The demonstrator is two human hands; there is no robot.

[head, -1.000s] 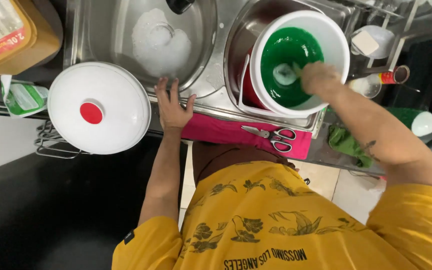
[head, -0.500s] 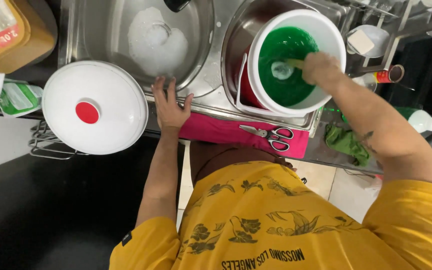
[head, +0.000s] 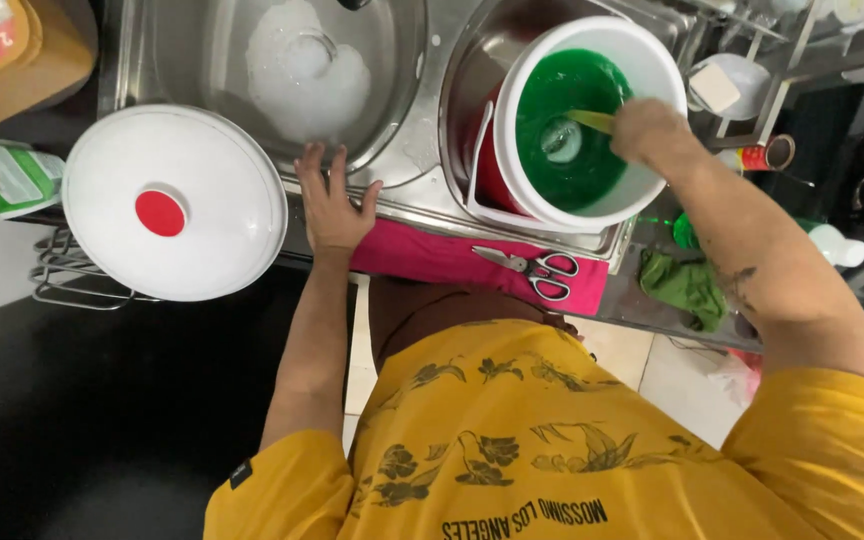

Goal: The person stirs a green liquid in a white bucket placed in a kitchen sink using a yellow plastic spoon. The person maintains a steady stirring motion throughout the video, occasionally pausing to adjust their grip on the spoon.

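Note:
A white bucket (head: 652, 75) stands in the right sink basin and holds bright green liquid (head: 562, 110). My right hand (head: 652, 132) reaches over its rim and is shut on a pale stick (head: 592, 120) dipped in the liquid. My left hand (head: 332, 205) lies flat, fingers spread, on the steel edge of the left sink basin (head: 192, 50), which holds white foam (head: 302, 65). A round white lid with a red knob (head: 174, 203) sits just left of that hand.
Scissors (head: 532, 268) lie on a pink cloth (head: 422, 255) along the counter's front edge. A green rag (head: 687, 285) is at the right. A green-and-white pouch (head: 7, 180) and an orange container (head: 12, 50) are at the far left. A wire rack (head: 62, 280) sits under the lid.
My right hand has shifted around inside the bucket, carrying the stick through the green liquid. My left hand stays on the sink edge.

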